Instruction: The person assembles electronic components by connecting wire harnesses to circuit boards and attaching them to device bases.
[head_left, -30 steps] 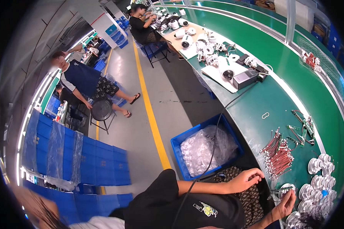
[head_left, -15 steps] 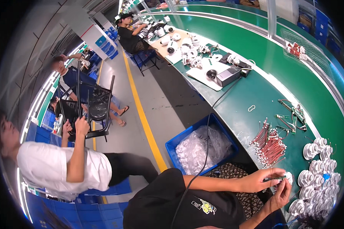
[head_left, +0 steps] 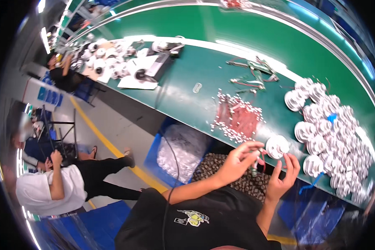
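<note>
Wires [head_left: 261, 157] are pinched in the left hand [head_left: 236, 164], likely for control, beside a disc [head_left: 275, 146] the spread right hand [head_left: 282, 180] seemingly steadies.

Yellow line [head_left: 92, 126] along grey floor [head_left: 127, 141]

The round part [head_left: 275, 146] seems smooth white plastic, though blur leaves this uncertain; the worktop [head_left: 204, 66] is smooth with a sheen, the bag [head_left: 178, 152] glossy crinkled plastic, the shirt [head_left: 233, 221] matt cloth.

White round part [head_left: 276, 146], red white-tipped wires [head_left: 239, 120], green tabletop [head_left: 212, 62], blue bin [head_left: 151, 160], brown-patterned shorts [head_left: 216, 168], black shirt [head_left: 237, 223]
</note>
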The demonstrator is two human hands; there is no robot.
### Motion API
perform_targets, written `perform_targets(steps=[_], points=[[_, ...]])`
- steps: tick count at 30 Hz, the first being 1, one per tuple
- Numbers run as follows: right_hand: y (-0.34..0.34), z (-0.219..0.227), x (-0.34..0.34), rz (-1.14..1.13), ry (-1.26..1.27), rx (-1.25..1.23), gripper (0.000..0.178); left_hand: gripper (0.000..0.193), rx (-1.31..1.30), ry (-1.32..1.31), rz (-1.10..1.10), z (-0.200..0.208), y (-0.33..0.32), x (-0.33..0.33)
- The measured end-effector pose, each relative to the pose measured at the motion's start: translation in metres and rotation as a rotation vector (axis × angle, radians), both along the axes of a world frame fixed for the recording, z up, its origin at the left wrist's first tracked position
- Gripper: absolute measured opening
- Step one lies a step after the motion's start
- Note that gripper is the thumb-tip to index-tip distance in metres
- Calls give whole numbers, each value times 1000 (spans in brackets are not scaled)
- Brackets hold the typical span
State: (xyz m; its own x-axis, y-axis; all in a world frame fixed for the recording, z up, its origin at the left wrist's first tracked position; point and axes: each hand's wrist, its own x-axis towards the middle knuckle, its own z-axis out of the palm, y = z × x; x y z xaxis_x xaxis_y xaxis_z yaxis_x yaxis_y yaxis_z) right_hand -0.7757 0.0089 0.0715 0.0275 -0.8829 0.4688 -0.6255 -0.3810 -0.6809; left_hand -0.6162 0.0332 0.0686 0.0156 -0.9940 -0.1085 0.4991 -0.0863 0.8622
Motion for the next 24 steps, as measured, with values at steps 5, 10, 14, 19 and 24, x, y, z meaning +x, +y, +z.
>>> perform_targets(steps=[5, 10, 14, 19, 24], points=[[3, -10, -17, -73, 30, 173, 35, 31, 3, 2, -88, -7, -10, -17], [-4, -15, -25, -181, 87, 153, 24, 30, 33, 16, -114, -4, -8, -19], [2, -18, -31, -215, -92, 345, 19, 30, 91, 61, -65, -12, 2, -14], [4, -19, -51, -227, -421, 595, 17, 28, 116, 138, 35, -8, 2, -1], [5, -25, -52, -198, -916, 395, 25, 29, 105, 174, 100, -3, -7, 15]])
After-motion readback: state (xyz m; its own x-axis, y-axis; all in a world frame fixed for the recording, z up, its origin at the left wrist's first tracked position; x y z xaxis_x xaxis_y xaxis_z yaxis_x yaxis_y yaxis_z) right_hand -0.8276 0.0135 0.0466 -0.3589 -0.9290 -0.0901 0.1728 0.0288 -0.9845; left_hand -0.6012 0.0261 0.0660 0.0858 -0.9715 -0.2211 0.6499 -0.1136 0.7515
